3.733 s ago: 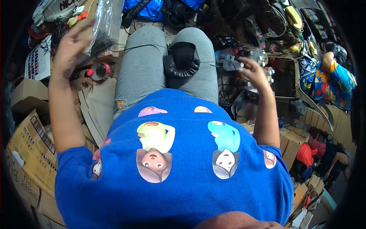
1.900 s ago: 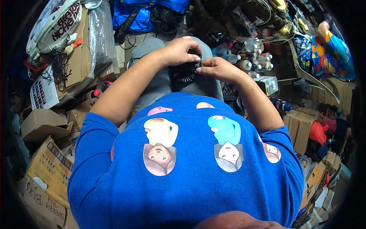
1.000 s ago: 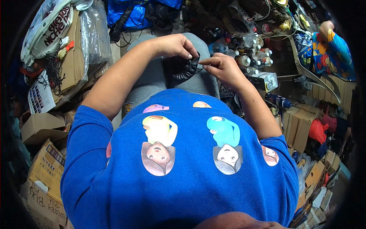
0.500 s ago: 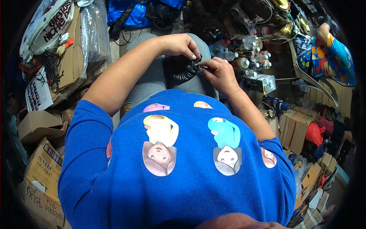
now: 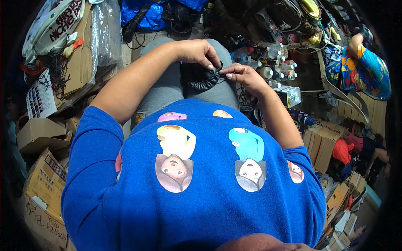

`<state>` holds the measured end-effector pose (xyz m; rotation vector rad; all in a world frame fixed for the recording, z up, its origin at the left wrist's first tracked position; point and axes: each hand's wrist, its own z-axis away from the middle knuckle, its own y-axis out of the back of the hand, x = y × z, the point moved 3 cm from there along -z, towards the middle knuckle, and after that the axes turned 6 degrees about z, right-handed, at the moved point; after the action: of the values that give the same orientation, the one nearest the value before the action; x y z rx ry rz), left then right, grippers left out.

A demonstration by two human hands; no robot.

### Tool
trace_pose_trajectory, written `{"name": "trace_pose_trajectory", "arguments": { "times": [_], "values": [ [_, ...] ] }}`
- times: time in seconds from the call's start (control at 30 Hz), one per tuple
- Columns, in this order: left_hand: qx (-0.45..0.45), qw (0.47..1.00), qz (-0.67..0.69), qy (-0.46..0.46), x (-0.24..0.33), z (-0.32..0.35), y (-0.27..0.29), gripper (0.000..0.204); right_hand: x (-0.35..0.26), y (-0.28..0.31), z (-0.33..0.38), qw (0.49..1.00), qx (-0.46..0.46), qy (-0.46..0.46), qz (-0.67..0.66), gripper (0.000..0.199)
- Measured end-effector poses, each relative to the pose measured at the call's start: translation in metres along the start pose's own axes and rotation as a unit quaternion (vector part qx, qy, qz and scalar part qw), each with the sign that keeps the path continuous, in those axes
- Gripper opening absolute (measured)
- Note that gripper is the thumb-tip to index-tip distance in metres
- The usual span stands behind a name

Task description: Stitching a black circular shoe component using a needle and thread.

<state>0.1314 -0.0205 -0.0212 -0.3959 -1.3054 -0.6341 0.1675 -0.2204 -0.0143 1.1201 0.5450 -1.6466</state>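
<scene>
The left grip [image 5: 202, 53] held the curved, pleated black leathery piece [image 5: 202, 85] whose edge the right grip [image 5: 245, 76], earlier apart, pinched, likely for close work.

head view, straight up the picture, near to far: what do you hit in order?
Blue shirt → black gathered piece → left hand → blue plastic sheeting. Right hand left out: it sits about level with the black gathered piece.
</scene>
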Motion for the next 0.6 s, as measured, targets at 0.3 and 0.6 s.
{"name": "trace_pose_trajectory", "arguments": {
  "times": [0.3,0.6],
  "values": [
    [0.062,0.995,-0.084,-0.005,0.01,0.006,0.0,0.035,-0.025,-0.023,0.003,0.993,0.102,0.033,0.052,0.012],
    [0.309,0.935,-0.177,-0.002,0.021,0.077,-0.03,0.036,-0.036,-0.034,0.026,0.934,0.177,0.11,0.291,0.02]
  ]
}}
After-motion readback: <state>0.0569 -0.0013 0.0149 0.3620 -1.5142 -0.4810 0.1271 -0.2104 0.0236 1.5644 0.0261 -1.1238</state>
